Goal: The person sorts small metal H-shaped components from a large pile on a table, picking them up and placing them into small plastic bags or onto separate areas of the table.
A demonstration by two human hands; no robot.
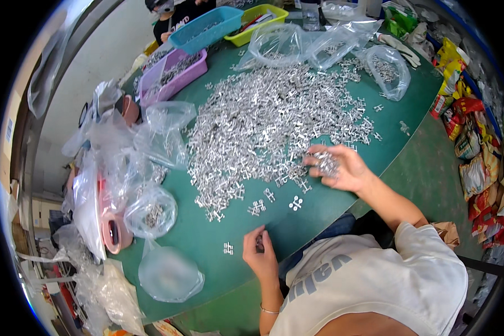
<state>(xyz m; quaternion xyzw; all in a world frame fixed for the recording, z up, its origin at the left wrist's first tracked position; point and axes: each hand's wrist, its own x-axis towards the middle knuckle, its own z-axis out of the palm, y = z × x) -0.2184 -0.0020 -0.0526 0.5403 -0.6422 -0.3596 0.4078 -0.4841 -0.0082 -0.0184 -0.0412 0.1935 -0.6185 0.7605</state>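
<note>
a green counter (pixel 196 241) carries everything, and on it spreads the heap of small silvery metal parts (pixel 263 120), the widest thing lying there. beyond the heap and to its left sits a blue tray (pixel 213 39) with similar parts inside; nearer the heap's far left edge is a purple bin (pixel 179 84), also holding metal pieces. a yellow-green tray (pixel 246 38) stands behind the heap. a clear plastic bag (pixel 168 134) lies just left of the heap, and another bag (pixel 395 73), with parts in it, is past its far right side. a frosted bag (pixel 171 274) rests well to the near left of it.

the right hand (pixel 341 171) is at the heap's near right edge, its grip curled around a cluster of parts (pixel 326 165). the left hand (pixel 261 255) is on the near side, apart from the heap; its grip is bent inward, thumb close to the fingers, and i cannot tell what, if anything, it pinches.

smallest, a few loose pieces (pixel 257 208) lie just off the heap's near edge, while a single piece (pixel 228 248) lies farther out, left of the left hand.
</note>
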